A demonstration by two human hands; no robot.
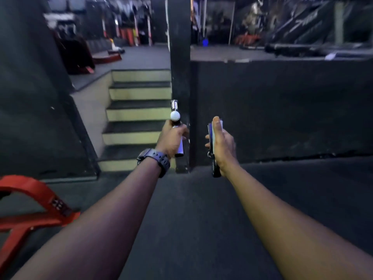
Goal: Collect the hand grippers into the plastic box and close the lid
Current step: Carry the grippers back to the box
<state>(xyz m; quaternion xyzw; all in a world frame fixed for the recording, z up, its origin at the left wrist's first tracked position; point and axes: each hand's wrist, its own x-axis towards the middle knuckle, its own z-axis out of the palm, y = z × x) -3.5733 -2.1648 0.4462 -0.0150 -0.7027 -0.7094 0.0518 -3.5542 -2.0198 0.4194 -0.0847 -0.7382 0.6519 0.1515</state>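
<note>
Hand grippers are in both hands, held out in front of the person on either side of a dark pillar (180, 57) that rises from the floor. Left of this pillar, the left hand (171, 139) has its fingers curled tight round the handles of the first hand gripper (176, 126). This gripper stands almost upright: its metal spring coil is at the top, against the pillar's left edge, a white round knob sits just under the coil, and a pale handle end comes out below the fist. Its long axis goes up and down, with the spring end pointing away from the person. A dark wristwatch (155, 159) is on the left wrist. Right of the pillar, the right hand (222, 146) holds the second hand gripper (212, 150), with the thumb laid straight along its upper part and the fingers wrapped round from the far side; only the fingertips show at its left edge. This second one is also nearly upright, with a pale end at the top beside the thumb tip and a dark end hanging down below the heel of the hand. I cannot tell where its spring is. Both grippers are in the air above the dark floor (191, 229). Pale steps (137, 114) go up just left of the pillar, and a red metal frame (30, 203) lies far to its left, low down.
</note>
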